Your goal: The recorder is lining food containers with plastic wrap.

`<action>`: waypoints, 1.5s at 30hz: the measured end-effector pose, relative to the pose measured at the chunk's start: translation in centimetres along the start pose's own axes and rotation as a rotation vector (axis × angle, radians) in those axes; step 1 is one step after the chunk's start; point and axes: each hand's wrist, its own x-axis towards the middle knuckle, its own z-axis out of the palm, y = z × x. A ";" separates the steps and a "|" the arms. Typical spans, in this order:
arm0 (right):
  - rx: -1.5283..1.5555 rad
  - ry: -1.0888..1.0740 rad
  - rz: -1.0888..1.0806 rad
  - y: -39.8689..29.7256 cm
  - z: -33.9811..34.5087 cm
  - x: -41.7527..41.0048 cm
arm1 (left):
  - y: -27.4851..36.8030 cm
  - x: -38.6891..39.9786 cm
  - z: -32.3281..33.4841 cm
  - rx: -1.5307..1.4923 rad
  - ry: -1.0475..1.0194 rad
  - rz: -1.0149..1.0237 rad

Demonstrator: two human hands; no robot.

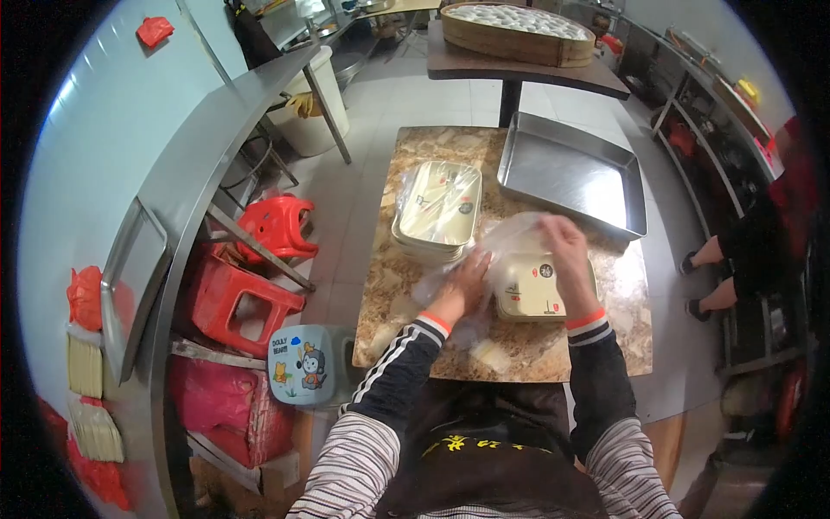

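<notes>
My right hand (565, 243) pinches a clear plastic bag (519, 228) by its edge, above a stack of cream-coloured rectangular trays (530, 289) with printed marks. Left of that stack, my left hand (465, 282) lies on the same thin plastic; its grip on the film is not clear. Another stack of cream trays (441, 204), covered with clear film, stands farther back on the left of the marbled table (402, 311). Loose clear film also spreads below my left hand.
A deep metal baking tray (570, 175) overlaps the table's back right corner. Behind, a round bamboo steamer (519, 42) filled with white pieces rests on a brown table (467, 65). Red plastic stools (240, 305) and a steel counter (194, 162) flank the left. A person (746, 253) stands at right.
</notes>
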 end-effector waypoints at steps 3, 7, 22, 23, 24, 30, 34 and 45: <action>0.336 0.275 -0.094 -2.0 -2.2 0.3 | -1.4 0.1 2.0 -0.023 0.020 0.024; 0.334 0.201 -0.066 -3.6 -4.4 -2.0 | -0.5 1.2 1.5 -0.153 -0.021 -0.164; 0.272 -0.001 0.080 -0.3 -3.9 -7.6 | 6.6 -8.8 -4.7 -1.010 -0.057 -0.414; 0.268 0.010 0.086 -0.5 -3.6 -7.9 | 6.2 -9.5 -4.0 -1.016 -0.069 -0.414; 0.312 -0.017 0.135 -0.9 -3.2 -8.6 | 6.1 -10.6 -3.7 -1.101 -0.124 -0.357; 0.375 -0.053 0.217 -1.8 -2.4 -10.5 | 8.9 -12.4 -5.1 -1.924 -0.212 -0.287; 0.164 -0.225 0.266 -1.5 -4.2 -10.9 | 8.1 -11.6 -6.7 -1.678 -0.284 -0.240; 0.053 -0.536 0.380 1.8 -2.7 -11.0 | 10.4 -11.9 -10.2 -2.038 -0.599 -0.226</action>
